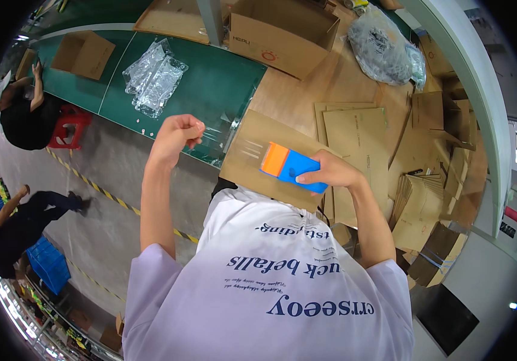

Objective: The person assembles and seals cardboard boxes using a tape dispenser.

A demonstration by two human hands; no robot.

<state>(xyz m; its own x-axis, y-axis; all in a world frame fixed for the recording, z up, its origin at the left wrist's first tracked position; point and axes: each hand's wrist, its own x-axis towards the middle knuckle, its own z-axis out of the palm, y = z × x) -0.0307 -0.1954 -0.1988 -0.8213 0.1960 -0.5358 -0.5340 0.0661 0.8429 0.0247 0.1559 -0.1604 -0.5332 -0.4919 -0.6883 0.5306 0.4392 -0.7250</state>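
My right hand [335,171] grips the blue end of a small blue-and-orange box [293,167], with the thumb on its upper face. The box is above a flat brown cardboard piece [249,129] at the table's near edge, its orange end pointing left. Farther left, my left hand [180,137] is raised near the green table's edge, its fingers curled and the tips pressed together. Whatever those fingertips might hold is too small or clear to make out. Glossy clear streaks show on the cardboard beside the box.
Clear plastic bags [157,78] lie on the green tabletop [114,102]. An open carton [279,39] stands at the back, near a large bag [379,45]. Flattened cardboard [358,141] lies at right. Two people are at left, one by a red stool [68,127].
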